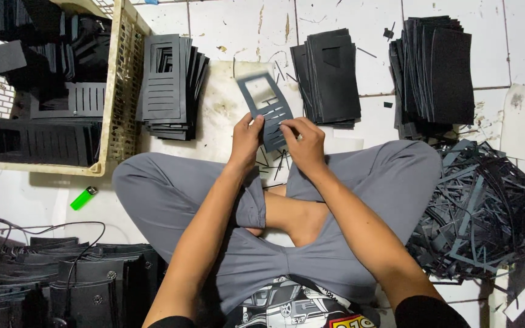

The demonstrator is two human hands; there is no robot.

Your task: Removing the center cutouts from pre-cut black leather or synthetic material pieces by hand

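cut-out sheet (265, 108), dark, held above the floor tiles (238, 24): left hand (245, 138) grasping its lower edge, right hand (304, 143) pinching a slot strip; best peeled slowly, sheet kept taut.

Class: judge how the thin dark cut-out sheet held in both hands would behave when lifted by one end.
The thin dark cut-out sheet probably flexes, being slotted and thin. Likely light: the left hand and right hand pinch it by fingertips.
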